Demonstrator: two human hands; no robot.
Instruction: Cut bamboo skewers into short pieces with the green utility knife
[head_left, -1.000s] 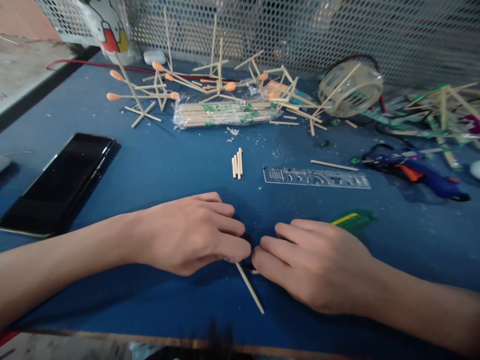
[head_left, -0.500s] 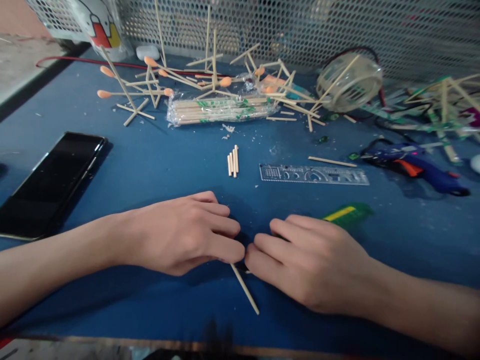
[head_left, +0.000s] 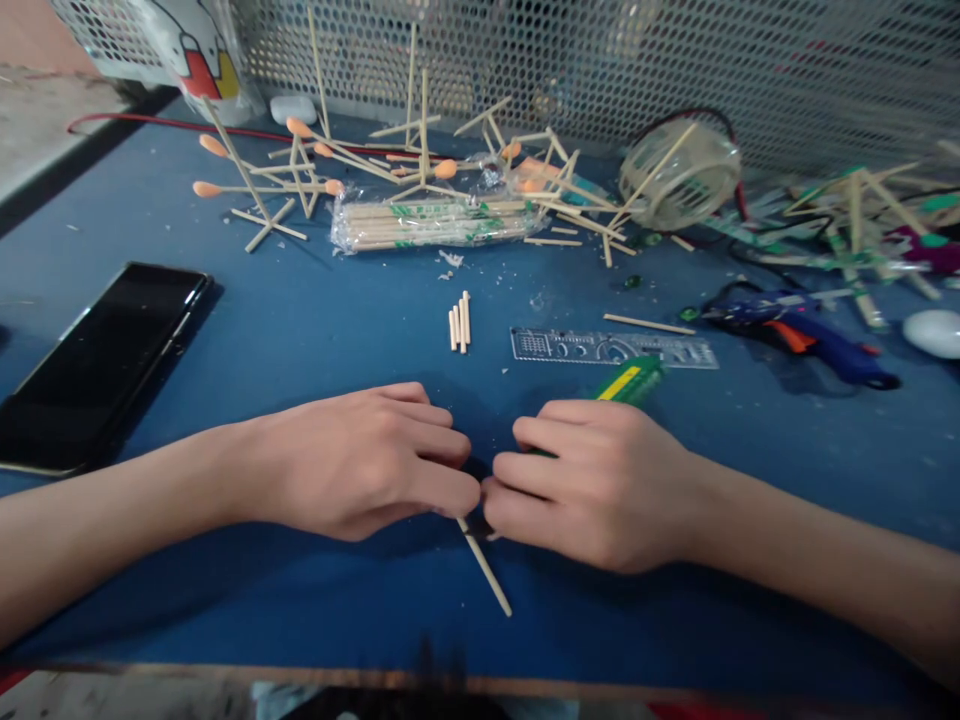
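My left hand (head_left: 382, 460) is closed on a thin wooden stick (head_left: 491, 575), pressing it near the blue table top; the stick's lower end slants out toward the table's front edge. In my right hand (head_left: 585, 480) is a green utility knife (head_left: 630, 382) with a yellow strip, its handle sticking out behind the knuckles. A dark blade tip shows against the stick, between the two hands. Fingertips of both hands are mostly hidden. Just beyond the hands lie several short cut stick pieces (head_left: 460, 323), side by side.
A clear plastic ruler (head_left: 562, 346) lies behind my right hand, with a blue glue gun (head_left: 817, 340) to its right. A phone (head_left: 105, 365) lies at left. Farther back are a wrapped bundle of sticks (head_left: 442, 222), stick frames and a clear plastic cup (head_left: 679, 175).
My right hand has turned, and the knife handle has swung up and left so it now overlaps the ruler. My left hand still holds the stick in nearly the same place.
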